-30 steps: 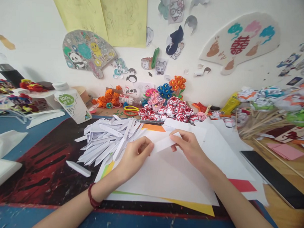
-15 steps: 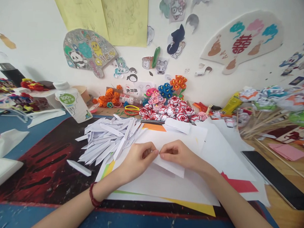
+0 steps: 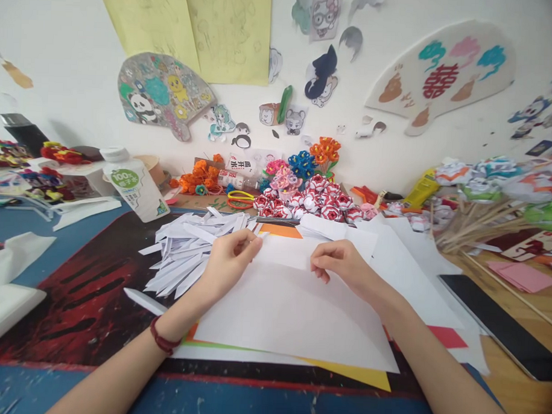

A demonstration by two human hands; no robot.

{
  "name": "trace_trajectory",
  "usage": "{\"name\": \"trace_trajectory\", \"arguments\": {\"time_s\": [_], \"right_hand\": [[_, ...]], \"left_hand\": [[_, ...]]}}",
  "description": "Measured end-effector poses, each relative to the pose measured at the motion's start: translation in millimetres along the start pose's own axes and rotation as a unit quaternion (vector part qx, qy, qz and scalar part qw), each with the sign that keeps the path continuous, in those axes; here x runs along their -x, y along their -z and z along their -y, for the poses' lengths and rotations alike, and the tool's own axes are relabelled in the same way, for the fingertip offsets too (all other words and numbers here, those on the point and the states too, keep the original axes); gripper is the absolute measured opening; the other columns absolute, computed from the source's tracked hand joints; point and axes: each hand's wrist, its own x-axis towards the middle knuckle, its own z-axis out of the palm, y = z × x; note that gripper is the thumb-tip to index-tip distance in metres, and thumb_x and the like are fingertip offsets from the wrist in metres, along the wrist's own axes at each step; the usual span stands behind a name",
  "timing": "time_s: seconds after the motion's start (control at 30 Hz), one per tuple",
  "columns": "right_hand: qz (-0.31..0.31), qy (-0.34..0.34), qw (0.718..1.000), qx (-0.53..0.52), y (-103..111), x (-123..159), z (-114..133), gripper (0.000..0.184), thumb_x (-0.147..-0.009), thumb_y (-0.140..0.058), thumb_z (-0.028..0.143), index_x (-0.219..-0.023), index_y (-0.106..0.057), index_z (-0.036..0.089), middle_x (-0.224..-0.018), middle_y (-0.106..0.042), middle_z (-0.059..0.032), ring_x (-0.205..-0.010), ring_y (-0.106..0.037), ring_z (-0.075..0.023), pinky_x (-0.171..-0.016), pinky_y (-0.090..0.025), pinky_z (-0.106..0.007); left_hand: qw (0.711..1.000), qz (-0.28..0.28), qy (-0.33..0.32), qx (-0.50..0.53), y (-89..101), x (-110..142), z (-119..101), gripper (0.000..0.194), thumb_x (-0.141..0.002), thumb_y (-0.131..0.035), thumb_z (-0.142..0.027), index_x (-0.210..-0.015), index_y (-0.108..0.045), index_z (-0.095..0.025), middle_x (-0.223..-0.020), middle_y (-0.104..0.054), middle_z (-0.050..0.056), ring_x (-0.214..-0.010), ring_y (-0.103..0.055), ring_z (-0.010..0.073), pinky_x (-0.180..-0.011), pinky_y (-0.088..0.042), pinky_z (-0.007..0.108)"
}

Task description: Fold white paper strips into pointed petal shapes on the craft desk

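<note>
My left hand (image 3: 232, 258) is beside the heap of folded white paper strips (image 3: 184, 252), thumb and forefinger pinched together. A narrow white tip shows by these fingertips; I cannot tell whether it is held or lies behind them. My right hand (image 3: 340, 265) is above the white sheets, holding nothing, its fingers loosely bent and a little apart. Between and below the hands a large white sheet (image 3: 294, 316) lies on the stack, over yellow, green and orange sheets. One loose folded strip (image 3: 142, 300) lies near my left wrist.
Red-and-white paper flowers (image 3: 324, 199) are heaped along the wall. A white bottle (image 3: 134, 187) stands back left. At right lie a black phone (image 3: 502, 326) and pink paper squares (image 3: 520, 276). Flowers on sticks (image 3: 475, 220) are at the far right. A white device (image 3: 10, 312) sits left.
My hands, which met over a piece of white paper, have come apart. The left has moved left and up towards the strips, the right a little right and up. The large sheet now lies flatter.
</note>
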Motion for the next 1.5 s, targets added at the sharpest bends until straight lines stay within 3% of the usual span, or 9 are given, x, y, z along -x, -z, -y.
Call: {"name": "trace_trajectory", "arguments": {"time_s": [0.17, 0.23, 0.33, 0.5, 0.9, 1.07, 1.17, 1.33, 1.5], "right_hand": [[-0.046, 0.013, 0.999, 0.003, -7, -2, 2, 0.015, -0.08, -0.062, 0.026, -0.072, -0.067, 0.013, -0.062, -0.06, -0.0005, -0.05, -0.052, -0.0086, -0.051, -0.042, -0.023], [-0.035, 0.017, 0.999, -0.014, -15, -1, 4, 0.015, -0.08, -0.064, 0.028, -0.085, -0.066, 0.014, -0.067, -0.061, -0.0001, -0.053, -0.052, -0.0088, -0.055, -0.045, -0.025], [0.009, 0.026, 0.999, -0.04, -26, 0, 6, 0.032, -0.077, -0.069, 0.03, -0.105, -0.063, 0.015, -0.072, -0.061, 0.0002, -0.056, -0.052, -0.0089, -0.055, -0.046, -0.025], [0.003, 0.038, 0.998, -0.054, -28, 1, 3, 0.039, -0.078, -0.07, 0.034, -0.111, -0.062, 0.015, -0.07, -0.059, 0.0007, -0.056, -0.052, -0.0096, -0.057, -0.047, -0.026], [-0.009, 0.048, 0.999, -0.02, -26, 0, 2, 0.031, -0.082, -0.064, 0.041, -0.099, -0.065, 0.015, -0.079, -0.063, -0.0036, -0.055, -0.054, -0.0095, -0.056, -0.047, -0.026], [0.008, 0.047, 0.999, 0.006, -27, 0, 4, 0.028, -0.084, -0.061, 0.04, -0.092, -0.066, 0.014, -0.074, -0.062, -0.0024, -0.059, -0.054, -0.0109, -0.059, -0.046, -0.026], [0.014, 0.04, 0.999, 0.015, -27, 1, 4, 0.026, -0.084, -0.061, 0.039, -0.089, -0.066, 0.014, -0.073, -0.062, -0.0023, -0.066, -0.057, -0.0131, -0.066, -0.047, -0.027], [0.039, 0.024, 0.999, -0.007, -28, 3, 3, 0.026, -0.086, -0.058, 0.038, -0.084, -0.066, 0.014, -0.076, -0.064, -0.0036, -0.071, -0.058, -0.0147, -0.068, -0.046, -0.027], [0.056, -0.003, 0.998, 0.015, -32, 4, 5, 0.029, -0.085, -0.058, 0.041, -0.079, -0.066, 0.014, -0.074, -0.062, -0.0025, -0.067, -0.055, -0.0138, -0.063, -0.043, -0.025]], "left_hand": [[0.989, -0.031, 0.074, 0.124, -3.7, -1, 1, 0.028, -0.084, -0.056, -0.038, -0.069, -0.051, -0.015, -0.052, -0.045, -0.005, -0.048, -0.036, 0.0067, -0.048, -0.025, 0.02], [0.979, -0.011, 0.095, 0.18, -9.1, 1, 0, 0.027, -0.083, -0.057, -0.038, -0.071, -0.053, -0.014, -0.053, -0.048, -0.004, -0.047, -0.037, 0.0065, -0.047, -0.026, 0.02], [0.965, 0.033, 0.116, 0.235, -18.0, 6, -1, 0.023, -0.082, -0.058, -0.035, -0.08, -0.056, -0.013, -0.057, -0.054, -0.002, -0.047, -0.041, 0.0063, -0.049, -0.031, 0.019], [0.955, 0.076, 0.14, 0.252, -25.6, 11, -4, 0.023, -0.083, -0.058, -0.035, -0.088, -0.055, -0.013, -0.06, -0.059, 0.0, -0.048, -0.048, 0.0078, -0.051, -0.037, 0.02], [0.989, 0.14, 0.02, 0.038, -28.4, 15, -3, 0.03, -0.084, -0.058, -0.044, -0.1, -0.06, -0.018, -0.094, -0.067, 0.005, -0.078, -0.06, 0.0148, -0.063, -0.044, 0.024], [0.986, 0.165, 0.002, 0.015, -27.3, 14, -6, 0.028, -0.091, -0.045, -0.041, -0.095, -0.062, -0.018, -0.083, -0.068, 0.003, -0.074, -0.059, 0.0147, -0.061, -0.042, 0.023], [0.989, 0.147, -0.007, -0.033, -26.7, 15, -8, 0.03, -0.092, -0.041, -0.038, -0.082, -0.061, -0.017, -0.07, -0.061, 0.0, -0.064, -0.052, 0.0128, -0.058, -0.036, 0.023], [0.987, 0.128, -0.027, -0.096, -27.4, 19, -9, 0.04, -0.092, -0.04, -0.037, -0.057, -0.044, -0.017, -0.052, -0.038, -0.004, -0.051, -0.034, 0.0099, -0.051, -0.024, 0.024], [0.986, 0.099, -0.029, -0.131, -29.2, 21, -8, 0.041, -0.09, -0.045, -0.036, -0.054, -0.042, -0.017, -0.049, -0.037, -0.005, -0.048, -0.032, 0.0094, -0.049, -0.021, 0.024]]}}
